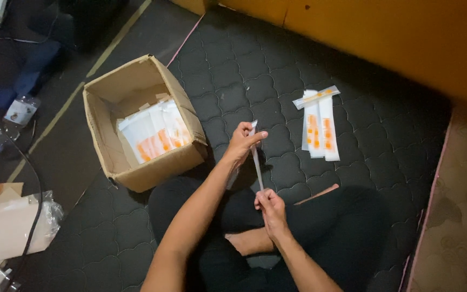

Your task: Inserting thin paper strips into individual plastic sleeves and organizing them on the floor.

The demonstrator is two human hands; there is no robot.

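A long narrow white packet (256, 160) is stretched between my two hands above a dark quilted mat (277, 70). My left hand (242, 141) pinches its upper end, and my right hand (269, 207) grips its lower end. To the left an open cardboard box (163, 162) holds several white packets with orange marks (155, 132). A small pile of the same packets (319, 127) lies on the mat to the right of my hands. My legs in dark trousers are folded below.
A yellow wall (395, 32) runs along the top right. A plastic bottle (20, 113), a black cable (33, 178) and white papers in plastic (12, 224) lie at the left. A patterned beige mat (460, 205) borders the right edge.
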